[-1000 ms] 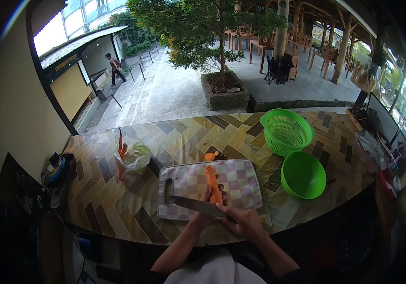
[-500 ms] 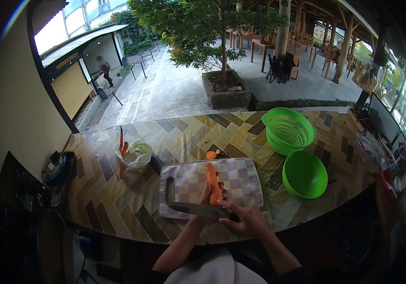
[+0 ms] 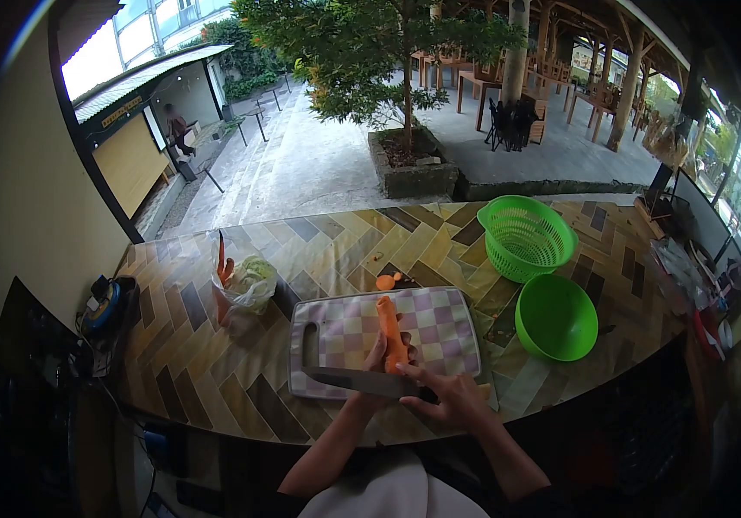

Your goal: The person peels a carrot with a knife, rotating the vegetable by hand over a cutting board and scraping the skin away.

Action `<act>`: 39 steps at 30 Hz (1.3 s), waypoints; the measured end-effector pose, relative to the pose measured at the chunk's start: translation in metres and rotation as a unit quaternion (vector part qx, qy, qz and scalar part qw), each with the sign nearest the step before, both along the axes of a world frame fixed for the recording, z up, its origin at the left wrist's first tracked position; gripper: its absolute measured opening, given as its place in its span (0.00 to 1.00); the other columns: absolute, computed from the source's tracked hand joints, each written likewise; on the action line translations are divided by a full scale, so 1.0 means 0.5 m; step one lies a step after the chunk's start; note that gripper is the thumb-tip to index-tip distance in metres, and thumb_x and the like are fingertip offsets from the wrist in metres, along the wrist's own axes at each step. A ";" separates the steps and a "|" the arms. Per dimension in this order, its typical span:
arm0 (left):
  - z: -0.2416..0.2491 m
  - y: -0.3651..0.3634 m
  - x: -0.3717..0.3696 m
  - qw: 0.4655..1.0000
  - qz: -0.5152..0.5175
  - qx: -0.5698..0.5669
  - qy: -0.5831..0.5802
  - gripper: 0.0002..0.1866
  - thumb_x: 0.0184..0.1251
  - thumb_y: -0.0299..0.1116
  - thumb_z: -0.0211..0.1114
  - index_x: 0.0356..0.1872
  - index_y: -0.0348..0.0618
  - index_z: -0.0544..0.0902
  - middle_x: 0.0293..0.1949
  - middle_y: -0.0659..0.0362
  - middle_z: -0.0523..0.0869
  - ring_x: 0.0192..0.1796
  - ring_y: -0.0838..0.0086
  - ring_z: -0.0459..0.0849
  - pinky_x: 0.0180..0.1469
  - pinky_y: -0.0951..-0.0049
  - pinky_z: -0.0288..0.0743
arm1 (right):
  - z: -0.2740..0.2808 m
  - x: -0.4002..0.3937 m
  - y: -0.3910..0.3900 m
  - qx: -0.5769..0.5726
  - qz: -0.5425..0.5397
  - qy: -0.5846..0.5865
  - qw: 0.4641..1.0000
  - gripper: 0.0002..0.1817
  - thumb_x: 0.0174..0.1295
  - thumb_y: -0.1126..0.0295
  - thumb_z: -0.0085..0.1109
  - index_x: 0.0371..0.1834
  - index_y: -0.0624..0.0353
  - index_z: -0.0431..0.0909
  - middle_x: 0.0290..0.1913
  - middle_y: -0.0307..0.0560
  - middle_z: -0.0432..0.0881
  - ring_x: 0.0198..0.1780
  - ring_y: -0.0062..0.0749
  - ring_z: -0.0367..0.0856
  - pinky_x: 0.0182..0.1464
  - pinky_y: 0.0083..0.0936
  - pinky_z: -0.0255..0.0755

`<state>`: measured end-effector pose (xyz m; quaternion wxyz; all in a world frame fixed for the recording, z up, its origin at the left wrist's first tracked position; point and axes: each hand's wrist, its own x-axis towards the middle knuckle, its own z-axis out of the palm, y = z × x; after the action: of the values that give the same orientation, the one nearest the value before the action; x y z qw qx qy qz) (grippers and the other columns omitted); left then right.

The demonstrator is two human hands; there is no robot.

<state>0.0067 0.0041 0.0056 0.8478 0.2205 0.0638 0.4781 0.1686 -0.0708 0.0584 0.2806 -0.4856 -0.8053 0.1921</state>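
Observation:
A peeled-looking orange carrot (image 3: 392, 332) points away from me above the checkered cutting board (image 3: 345, 315). My left hand (image 3: 377, 363) wraps round its lower part, partly hidden behind the blade. In my right hand (image 3: 446, 395) is a kitchen knife (image 3: 353, 380), its wide blade lying crosswise to the left, by the carrot's near end. The right index finger stretches toward that end of the carrot; whether it touches cannot be made out. Just past the board's far edge lie carrot pieces (image 3: 385, 282).
Right of the board stand a green colander (image 3: 526, 237) and a green bowl (image 3: 556, 318). At left sits a plastic bag (image 3: 252, 285) of vegetables beside carrots (image 3: 225, 272). A person (image 3: 178, 129) is far off outside, beyond the table (image 3: 189, 345).
My hands, the carrot and the knife stay almost where they were. The distant person has moved slightly left.

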 end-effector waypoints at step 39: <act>0.001 -0.006 0.008 1.000 -0.003 -0.003 0.012 0.27 0.79 0.50 0.49 0.71 0.50 0.60 0.45 0.60 0.75 0.45 0.72 0.76 0.48 0.69 0.77 | -0.006 -0.001 -0.003 0.003 -0.017 0.028 0.999 0.24 0.65 0.50 0.60 0.65 0.37 0.76 0.32 0.51 0.86 0.30 0.50 0.85 0.33 0.39 0.76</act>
<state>0.0106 0.0012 0.0063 0.8489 0.2242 0.0745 0.4728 0.1681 -0.0723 0.0554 0.3074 -0.4930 -0.7894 0.1983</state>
